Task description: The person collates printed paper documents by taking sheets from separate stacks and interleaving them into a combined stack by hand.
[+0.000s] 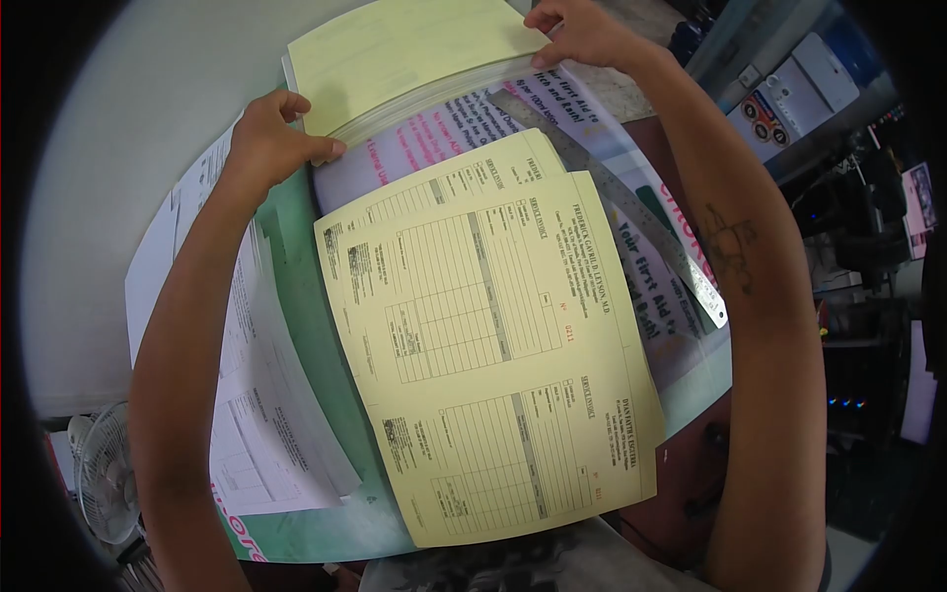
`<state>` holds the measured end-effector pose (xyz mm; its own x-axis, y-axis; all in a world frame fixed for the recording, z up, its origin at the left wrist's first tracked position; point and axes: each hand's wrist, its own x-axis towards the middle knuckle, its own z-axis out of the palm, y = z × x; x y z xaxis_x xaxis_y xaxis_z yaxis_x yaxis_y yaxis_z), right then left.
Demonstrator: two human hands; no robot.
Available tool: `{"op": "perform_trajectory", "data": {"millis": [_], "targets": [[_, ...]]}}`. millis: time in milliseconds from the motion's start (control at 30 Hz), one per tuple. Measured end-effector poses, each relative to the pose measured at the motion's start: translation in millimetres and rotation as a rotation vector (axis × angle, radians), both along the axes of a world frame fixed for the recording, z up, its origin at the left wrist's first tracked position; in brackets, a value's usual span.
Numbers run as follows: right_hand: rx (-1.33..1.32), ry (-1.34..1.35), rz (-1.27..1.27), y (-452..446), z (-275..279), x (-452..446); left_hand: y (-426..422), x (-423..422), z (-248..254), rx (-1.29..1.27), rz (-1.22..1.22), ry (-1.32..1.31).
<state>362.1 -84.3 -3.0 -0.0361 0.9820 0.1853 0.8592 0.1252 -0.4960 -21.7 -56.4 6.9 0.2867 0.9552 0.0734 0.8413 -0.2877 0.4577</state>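
At the far end of the table, a thick stack of yellow paper (pixel 414 54) lies with its blank side up. My left hand (pixel 271 143) grips its near left corner between thumb and fingers. The near right corner is pinched by my right hand (pixel 582 37). Closer to me lie yellow service invoice sheets (pixel 483 345), printed side up and slightly fanned, which neither hand touches. To their left is a pile of white printed forms (pixel 276 414), partly hidden behind my left forearm.
Printed green and pink sheeting (pixel 390 168) covers the table. A metal ruler (pixel 681 259) lies on the right under my forearm. A white fan (pixel 102 474) stands at lower left, and a white machine (pixel 804 94) is at upper right.
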Motion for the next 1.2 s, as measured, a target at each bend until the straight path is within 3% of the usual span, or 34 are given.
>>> {"op": "perform_trajectory", "data": {"millis": [167, 367, 567, 867, 1200], "targets": [[0.013, -0.034, -0.033, 0.1, 1.7, -0.8, 2.7, -1.6, 1.1, -0.013, -0.004, 0.005], [-0.051, 0.142, 0.025, -3.5, 10.2, 13.5, 1.4, -6.3, 1.2, 0.032, 0.003, -0.007], [-0.110, -0.067, -0.034, -16.5, 23.6, 14.3, -3.2, -5.8, 7.2, -0.006, 0.015, 0.024], [-0.025, -0.129, -0.054, -4.7, 8.1, 15.7, 3.4, -8.2, -0.2, 0.069, -0.029, 0.007], [-0.130, -0.137, -0.084, -16.8, 18.3, 13.1, 0.1, -5.7, 4.2, 0.039, -0.003, 0.041]]}}
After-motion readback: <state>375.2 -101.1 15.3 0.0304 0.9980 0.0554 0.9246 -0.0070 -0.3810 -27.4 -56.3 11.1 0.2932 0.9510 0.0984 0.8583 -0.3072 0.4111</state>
